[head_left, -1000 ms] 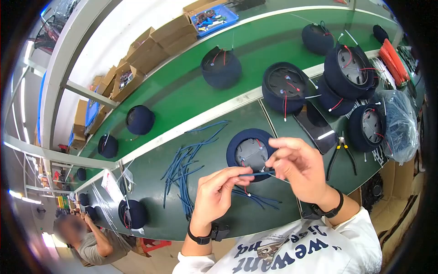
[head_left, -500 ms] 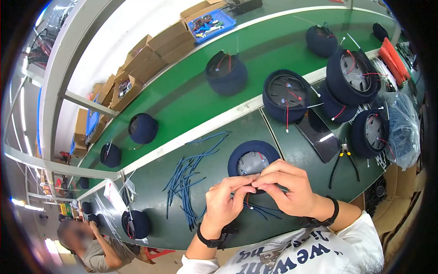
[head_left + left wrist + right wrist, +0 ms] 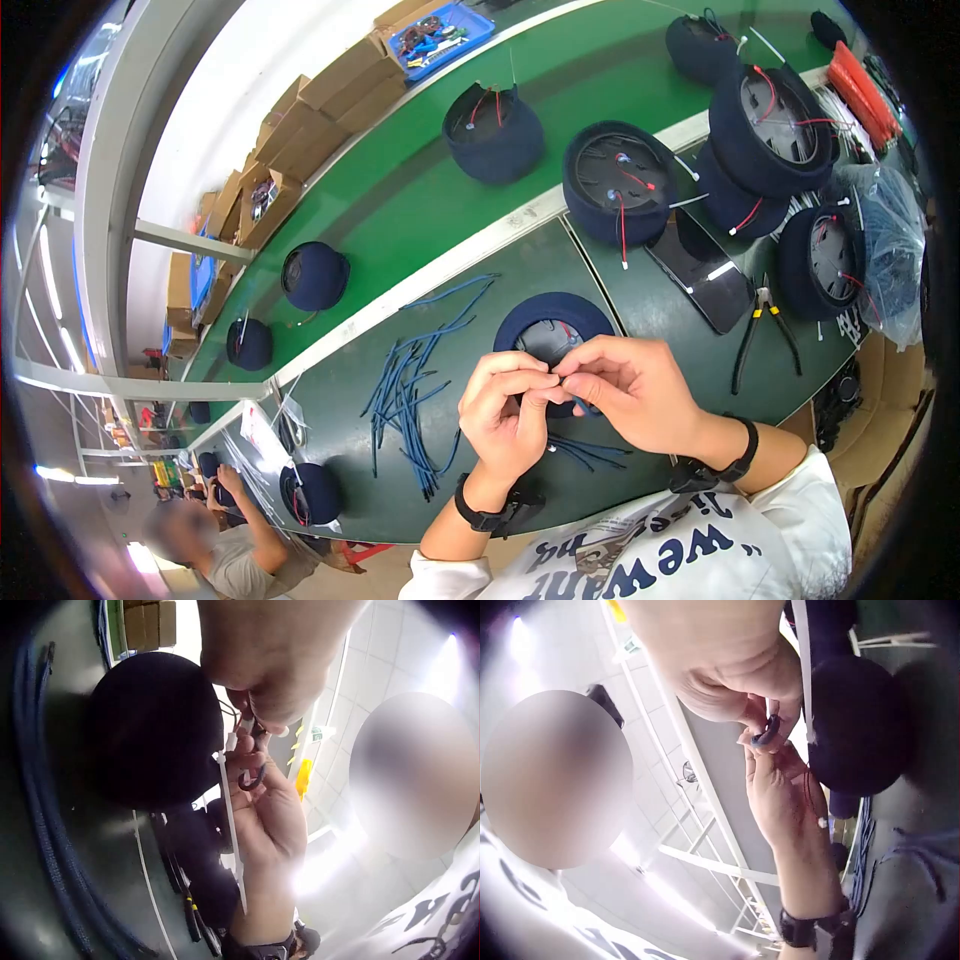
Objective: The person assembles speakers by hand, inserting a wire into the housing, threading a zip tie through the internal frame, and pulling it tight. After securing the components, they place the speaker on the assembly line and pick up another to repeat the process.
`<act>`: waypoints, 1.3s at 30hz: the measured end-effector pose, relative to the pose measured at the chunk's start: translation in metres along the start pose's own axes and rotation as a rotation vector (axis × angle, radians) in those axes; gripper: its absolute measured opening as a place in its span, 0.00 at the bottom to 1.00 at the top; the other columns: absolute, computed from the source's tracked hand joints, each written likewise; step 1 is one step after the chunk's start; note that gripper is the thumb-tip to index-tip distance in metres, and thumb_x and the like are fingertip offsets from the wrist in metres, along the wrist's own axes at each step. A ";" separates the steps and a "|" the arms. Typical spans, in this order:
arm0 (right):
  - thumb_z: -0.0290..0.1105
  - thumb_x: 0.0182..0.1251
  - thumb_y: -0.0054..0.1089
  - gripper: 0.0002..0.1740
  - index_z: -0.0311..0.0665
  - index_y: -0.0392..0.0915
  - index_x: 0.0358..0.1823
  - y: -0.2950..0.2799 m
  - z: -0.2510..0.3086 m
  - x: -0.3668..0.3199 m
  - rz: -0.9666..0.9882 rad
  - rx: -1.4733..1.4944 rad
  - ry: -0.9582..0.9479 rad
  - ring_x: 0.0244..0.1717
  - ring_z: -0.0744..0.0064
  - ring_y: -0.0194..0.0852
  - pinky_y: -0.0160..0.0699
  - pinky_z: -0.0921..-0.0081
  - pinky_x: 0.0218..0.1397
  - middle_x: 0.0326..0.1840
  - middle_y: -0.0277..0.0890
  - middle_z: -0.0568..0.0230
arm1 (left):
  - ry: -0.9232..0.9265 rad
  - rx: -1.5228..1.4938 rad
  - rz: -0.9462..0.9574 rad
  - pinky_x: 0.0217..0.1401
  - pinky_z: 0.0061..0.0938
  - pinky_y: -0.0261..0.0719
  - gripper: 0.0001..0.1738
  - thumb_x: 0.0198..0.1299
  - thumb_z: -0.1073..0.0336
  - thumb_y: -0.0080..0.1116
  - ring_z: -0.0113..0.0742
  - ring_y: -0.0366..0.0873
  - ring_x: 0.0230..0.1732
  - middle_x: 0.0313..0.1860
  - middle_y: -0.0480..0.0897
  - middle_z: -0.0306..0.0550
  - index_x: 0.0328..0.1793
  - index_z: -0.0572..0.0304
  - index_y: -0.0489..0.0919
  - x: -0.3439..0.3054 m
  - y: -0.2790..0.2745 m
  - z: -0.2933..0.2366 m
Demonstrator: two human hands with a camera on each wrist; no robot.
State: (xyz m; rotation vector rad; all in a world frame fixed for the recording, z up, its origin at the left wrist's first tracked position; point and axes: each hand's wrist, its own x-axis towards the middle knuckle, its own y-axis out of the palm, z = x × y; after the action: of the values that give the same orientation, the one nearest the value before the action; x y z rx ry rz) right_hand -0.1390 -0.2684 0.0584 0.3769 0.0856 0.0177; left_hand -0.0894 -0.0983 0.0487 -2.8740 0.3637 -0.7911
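Your hands have closed in since a second ago. Low centre, above the table's near edge, left hand (image 3: 510,415) and right hand (image 3: 625,390) meet fingertip to fingertip, both pinching a short blue tube (image 3: 255,778) beside a white cable tie (image 3: 231,825). There's open mat (image 3: 340,470) at lower left. The navy round unit (image 3: 548,325) sits just behind, with loose tubes (image 3: 410,385) left and pliers (image 3: 765,325) right.

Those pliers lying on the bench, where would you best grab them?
Probably by the two dark handles, coming from above on the near side: the pliers lie flat, handles splayed apart toward the near edge, nose pointing away.
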 end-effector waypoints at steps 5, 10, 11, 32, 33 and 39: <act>0.22 0.80 0.63 0.09 0.25 0.82 0.55 -0.006 -0.003 0.003 0.113 0.305 0.049 0.46 0.76 0.87 0.88 0.76 0.50 0.46 0.87 0.59 | -0.125 -0.127 -0.010 0.40 0.25 0.88 0.06 0.61 0.84 0.69 0.33 0.86 0.36 0.47 0.85 0.55 0.41 0.68 0.86 -0.001 0.002 -0.009; 0.23 0.80 0.63 0.09 0.25 0.82 0.55 -0.010 0.010 0.002 0.124 0.316 0.102 0.45 0.75 0.87 0.89 0.74 0.50 0.46 0.87 0.59 | 0.086 -0.004 0.042 0.41 0.26 0.88 0.12 0.56 0.79 0.79 0.36 0.88 0.38 0.44 0.87 0.55 0.45 0.69 0.87 0.011 -0.025 0.001; 0.23 0.80 0.62 0.09 0.25 0.82 0.55 -0.010 0.010 0.003 0.121 0.318 0.100 0.45 0.75 0.87 0.89 0.74 0.50 0.45 0.87 0.60 | 0.110 0.085 0.128 0.50 0.35 0.89 0.19 0.52 0.72 0.85 0.42 0.89 0.44 0.48 0.88 0.56 0.48 0.67 0.88 0.013 -0.043 0.010; 0.23 0.70 0.64 0.06 0.34 0.78 0.45 -0.009 0.037 -0.035 -0.071 -0.941 -0.195 0.39 0.39 0.83 0.84 0.50 0.42 0.38 0.80 0.48 | 0.384 0.310 0.317 0.78 0.63 0.71 0.57 0.30 0.51 0.96 0.78 0.65 0.79 0.81 0.61 0.78 0.68 0.35 0.69 0.000 -0.008 0.067; 0.23 0.70 0.64 0.06 0.34 0.78 0.45 -0.005 0.035 -0.037 -0.093 -0.945 -0.202 0.38 0.40 0.84 0.85 0.51 0.42 0.37 0.80 0.49 | 0.435 0.360 0.263 0.78 0.63 0.71 0.56 0.32 0.50 0.96 0.77 0.65 0.79 0.80 0.61 0.78 0.67 0.35 0.69 -0.003 -0.008 0.065; 0.21 0.67 0.66 0.11 0.35 0.79 0.49 0.005 0.016 -0.039 -0.103 -1.000 -0.370 0.38 0.48 0.84 0.86 0.57 0.40 0.37 0.79 0.53 | 0.477 0.456 0.158 0.78 0.61 0.72 0.52 0.41 0.55 0.93 0.77 0.66 0.77 0.80 0.58 0.76 0.67 0.28 0.63 -0.018 -0.018 0.066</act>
State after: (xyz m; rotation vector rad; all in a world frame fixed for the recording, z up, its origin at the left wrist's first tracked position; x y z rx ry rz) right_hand -0.1760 -0.2712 0.0782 -0.6259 -0.2681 -0.1086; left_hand -0.0668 -0.0719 -0.0130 -2.1929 0.3912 -1.3276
